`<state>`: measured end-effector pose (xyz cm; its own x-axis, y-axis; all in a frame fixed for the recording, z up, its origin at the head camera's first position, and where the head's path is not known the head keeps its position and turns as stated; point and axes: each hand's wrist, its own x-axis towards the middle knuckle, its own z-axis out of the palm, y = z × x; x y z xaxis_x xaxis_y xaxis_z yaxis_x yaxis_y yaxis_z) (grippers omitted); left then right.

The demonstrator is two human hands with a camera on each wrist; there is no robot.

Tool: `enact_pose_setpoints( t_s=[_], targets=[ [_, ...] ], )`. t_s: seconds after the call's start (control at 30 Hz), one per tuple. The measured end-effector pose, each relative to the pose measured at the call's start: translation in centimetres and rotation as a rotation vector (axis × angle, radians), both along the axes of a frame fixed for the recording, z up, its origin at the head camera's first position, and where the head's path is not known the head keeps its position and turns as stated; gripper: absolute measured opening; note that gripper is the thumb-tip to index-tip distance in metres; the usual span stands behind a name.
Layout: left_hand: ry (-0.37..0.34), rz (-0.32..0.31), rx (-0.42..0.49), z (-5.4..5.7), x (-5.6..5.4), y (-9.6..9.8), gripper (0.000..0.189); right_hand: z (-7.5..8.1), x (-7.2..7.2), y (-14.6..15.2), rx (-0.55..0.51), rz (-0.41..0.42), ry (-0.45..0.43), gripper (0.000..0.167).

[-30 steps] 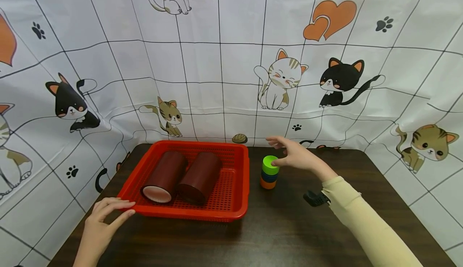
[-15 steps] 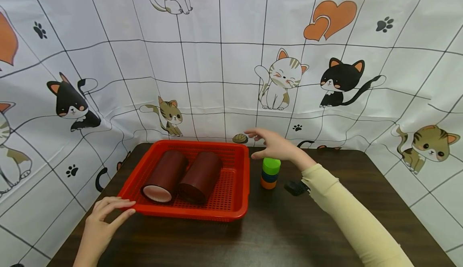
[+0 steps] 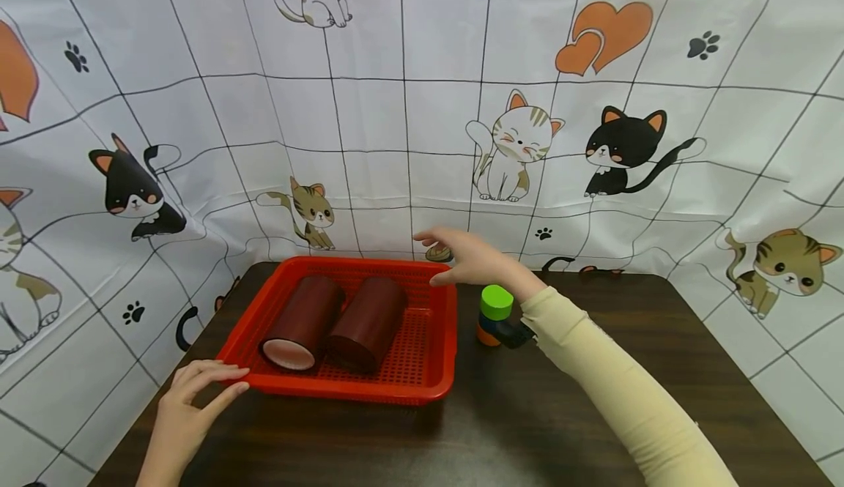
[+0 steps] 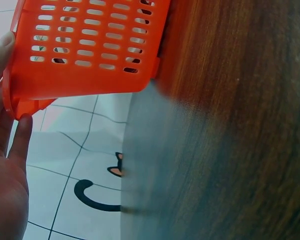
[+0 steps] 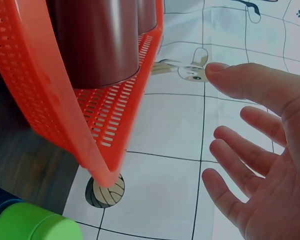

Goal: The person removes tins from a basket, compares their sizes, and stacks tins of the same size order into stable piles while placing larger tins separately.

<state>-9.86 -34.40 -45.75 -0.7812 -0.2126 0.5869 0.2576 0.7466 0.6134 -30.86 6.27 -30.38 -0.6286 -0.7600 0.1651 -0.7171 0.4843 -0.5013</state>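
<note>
A red plastic basket (image 3: 431, 381) sits on the dark wooden table. Two dark brown cylinders (image 3: 303, 318) lie side by side in it; the left one shows a pale end. At the basket's front left corner, my left hand (image 3: 187, 414) pinches the rim, with the thumb on one side and fingers on the other in the left wrist view. My right hand (image 3: 478, 256) hovers by the back right corner, fingers spread and apart from the rim in the right wrist view. To the basket's right stands a green, dark blue and orange stack (image 3: 496, 302), partly hidden by the right wrist strap.
A white sheet (image 3: 369, 121) printed with cats and grid lines hangs behind and beside the table (image 3: 527, 414). A black wrist camera mount (image 3: 511, 333) is close to the colored stack.
My right hand has moved left, from beside the colored stack to the basket's back right corner. The left hand keeps its place on the rim, and the basket has stayed put.
</note>
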Motion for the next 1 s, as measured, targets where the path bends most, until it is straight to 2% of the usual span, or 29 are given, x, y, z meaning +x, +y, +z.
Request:
enact_pose_setpoints(
  t_s=[0.17, 0.4, 0.63, 0.77, 1.0],
  targets=[
    [-0.014, 0.014, 0.003, 0.3, 0.2, 0.0, 0.032, 0.1, 0.3, -0.8, 0.003, 0.033, -0.018, 0.072],
    [-0.017, 0.025, 0.004, 0.3, 0.2, 0.1, 0.031, 0.3, -0.1, -3.2, 0.11, 0.059, 0.047, 0.07],
    [-0.001, 0.011, -0.005, 0.0, 0.0, 0.0, 0.032, 0.6, -0.6, -5.7, 0.158, 0.142, 0.04, 0.077],
    [-0.001, 0.0, 0.009, 0.0, -0.1, 0.2, 0.032, 0.2, -0.6, -6.9, 0.205, 0.181, 0.062, 0.083],
    [0.002, -0.005, 0.018, 0.2, 0.1, 0.3, 0.033, -1.2, -0.6, -8.5, 0.312, 0.236, 0.107, 0.098]
  ],
)
